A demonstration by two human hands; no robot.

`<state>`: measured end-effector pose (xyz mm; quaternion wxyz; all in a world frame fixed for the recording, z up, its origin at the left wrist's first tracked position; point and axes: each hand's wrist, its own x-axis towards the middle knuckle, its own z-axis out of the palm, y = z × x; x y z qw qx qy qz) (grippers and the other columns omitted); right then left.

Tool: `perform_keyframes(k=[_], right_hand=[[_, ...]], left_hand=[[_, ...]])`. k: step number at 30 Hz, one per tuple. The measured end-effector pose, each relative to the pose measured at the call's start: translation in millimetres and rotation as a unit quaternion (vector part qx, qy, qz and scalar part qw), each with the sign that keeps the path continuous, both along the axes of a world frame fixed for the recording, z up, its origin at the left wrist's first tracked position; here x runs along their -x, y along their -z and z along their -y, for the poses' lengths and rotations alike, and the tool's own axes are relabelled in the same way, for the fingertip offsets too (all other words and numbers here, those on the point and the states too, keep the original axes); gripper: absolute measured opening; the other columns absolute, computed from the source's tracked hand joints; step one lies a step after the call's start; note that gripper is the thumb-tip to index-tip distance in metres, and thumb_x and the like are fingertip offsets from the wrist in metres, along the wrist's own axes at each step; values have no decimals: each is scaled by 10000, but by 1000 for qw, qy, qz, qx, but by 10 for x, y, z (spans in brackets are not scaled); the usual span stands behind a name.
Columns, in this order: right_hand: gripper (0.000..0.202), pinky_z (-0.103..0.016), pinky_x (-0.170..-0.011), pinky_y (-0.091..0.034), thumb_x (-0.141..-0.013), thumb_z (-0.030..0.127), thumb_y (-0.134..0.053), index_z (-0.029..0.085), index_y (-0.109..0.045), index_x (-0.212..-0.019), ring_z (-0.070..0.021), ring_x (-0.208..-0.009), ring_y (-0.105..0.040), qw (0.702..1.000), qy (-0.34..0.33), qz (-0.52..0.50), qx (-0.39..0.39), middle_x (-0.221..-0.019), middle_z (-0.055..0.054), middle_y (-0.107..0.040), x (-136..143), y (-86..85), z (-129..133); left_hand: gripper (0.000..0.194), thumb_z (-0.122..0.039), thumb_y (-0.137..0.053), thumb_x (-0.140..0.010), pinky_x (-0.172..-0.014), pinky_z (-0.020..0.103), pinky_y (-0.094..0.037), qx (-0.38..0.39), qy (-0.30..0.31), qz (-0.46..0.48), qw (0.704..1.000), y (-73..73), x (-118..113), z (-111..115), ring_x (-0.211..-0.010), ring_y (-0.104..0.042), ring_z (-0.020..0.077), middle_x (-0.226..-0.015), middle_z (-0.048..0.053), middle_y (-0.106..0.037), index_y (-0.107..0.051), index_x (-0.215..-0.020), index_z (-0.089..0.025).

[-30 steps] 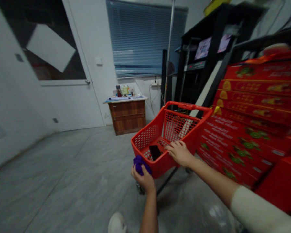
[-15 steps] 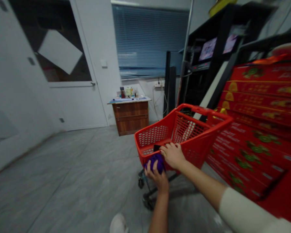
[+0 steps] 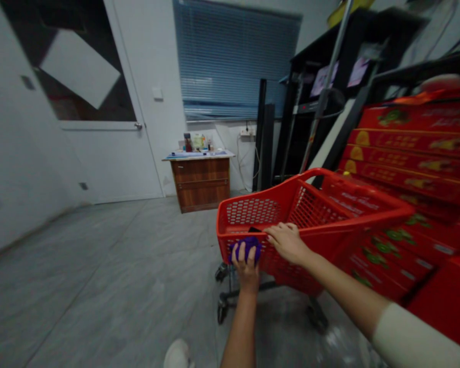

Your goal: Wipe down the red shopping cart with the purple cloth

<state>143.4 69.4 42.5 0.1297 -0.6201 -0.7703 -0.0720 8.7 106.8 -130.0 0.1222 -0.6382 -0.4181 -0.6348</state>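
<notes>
A red plastic shopping cart (image 3: pixel 329 246) with grid-patterned sides stands in front of me, its dark wheels on the grey floor. My left hand (image 3: pixel 247 268) has its fingers curled round a bunched purple cloth (image 3: pixel 253 246) and presses it against the outside of the cart's near wall, below the rim. My right hand (image 3: pixel 290 244) is closed over the near top rim, to the right of the cloth. A small black item (image 3: pixel 254 229), partly hidden by the rim, shows inside the basket; its kind is unclear.
Stacked red cartons (image 3: pixel 410 148) stand right behind the cart. A metal pole (image 3: pixel 322 102) rises beyond it, near a black rack (image 3: pixel 291 128). A wooden cabinet (image 3: pixel 202 186) stands by the back wall, below a blind (image 3: pixel 237 61). A white door (image 3: pixel 115 163) is at left.
The cart has turned, so its near side now faces me more broadly and its rear end reaches farther right. Both hands stay at it, the cloth still in my left.
</notes>
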Motion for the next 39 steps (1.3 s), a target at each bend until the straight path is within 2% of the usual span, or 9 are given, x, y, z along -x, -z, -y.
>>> perform_keyframes(k=[6, 12, 17, 20, 24, 28, 31, 35, 39], right_hand=[[363, -425, -949, -256, -983, 309, -310, 279, -631, -1151, -216, -1044, -535, 1000, 18, 11, -4, -1106, -53, -699, -39, 15, 34], [344, -407, -952, -248, -989, 306, -329, 270, -624, -1162, -204, -1052, -543, 1000, 21, 14, 5, -1128, -39, -695, 10, -33, 54], [351, -396, -936, -260, -995, 324, -321, 281, -629, -1159, -198, -1021, -562, 999, 17, 28, -6, -1102, -36, -705, 58, -35, 63], [371, -401, -931, -270, -1000, 321, -301, 280, -631, -1165, -204, -1026, -565, 999, 17, 29, -6, -1104, -46, -703, 107, -37, 66], [409, -403, -951, -295, -1000, 332, -284, 289, -590, -1267, -214, -1089, -547, 999, -14, 41, 20, -1205, -58, -667, 72, -109, 110], [434, -404, -1008, -290, -985, 369, -314, 284, -552, -1338, -238, -1203, -479, 998, -9, 64, -10, -1356, -60, -575, -215, -230, 217], [430, -423, -983, -302, -986, 383, -307, 267, -611, -1267, -255, -1135, -508, 995, 57, 79, -35, -1254, -79, -633, -483, -268, 283], [405, -403, -919, -312, -995, 381, -307, 265, -645, -1185, -235, -994, -528, 995, 48, 86, -29, -1074, -66, -688, -637, -242, 297], [389, -393, -901, -292, -1000, 364, -306, 262, -656, -1135, -227, -975, -513, 995, 46, 83, -31, -1058, -57, -686, -618, -236, 284]], left_hand=[[379, -290, -550, -903, -1099, 562, -325, 80, -73, 200, 974, 84, 110, -93, -1386, -325, 301, -1423, 195, -391, -492, -1263, -187], [324, -280, -531, -909, -1107, 572, -311, 98, -33, 173, 980, 373, -93, 43, -1385, -326, 301, -1376, 191, -427, -519, -1217, -181], [277, -287, -539, -904, -1107, 587, -310, 55, -60, 181, 980, 167, -59, 18, -1349, -367, 299, -1327, 163, -466, -570, -1163, -193], [270, -266, -571, -893, -1096, 556, -353, 20, -39, 116, 992, 78, -170, 82, -1364, -346, 298, -1319, 151, -478, -591, -1155, -205], [235, -223, -579, -887, -1044, 482, -438, -19, 21, 4, 1000, 124, -256, 170, -1338, -391, 285, -1267, 122, -534, -649, -1110, -252], [214, -338, -619, -873, -1034, 504, -442, -1, -11, 57, 998, 126, -104, 112, -1308, -428, 296, -1263, 129, -536, -664, -1052, -230], [245, -366, -629, -865, -1041, 523, -426, -21, -14, 54, 998, 109, -85, 69, -1321, -413, 305, -1300, 136, -519, -654, -1060, -219], [244, -287, -595, -883, -1067, 515, -404, -42, 30, -25, 998, 146, -319, 120, -1351, -379, 306, -1304, 133, -545, -663, -1111, -233], [327, -130, -546, -872, -1055, 472, -430, -47, 51, -66, 995, 123, -418, 174, -1340, -401, 279, -1279, 109, -586, -664, -1148, -261]])
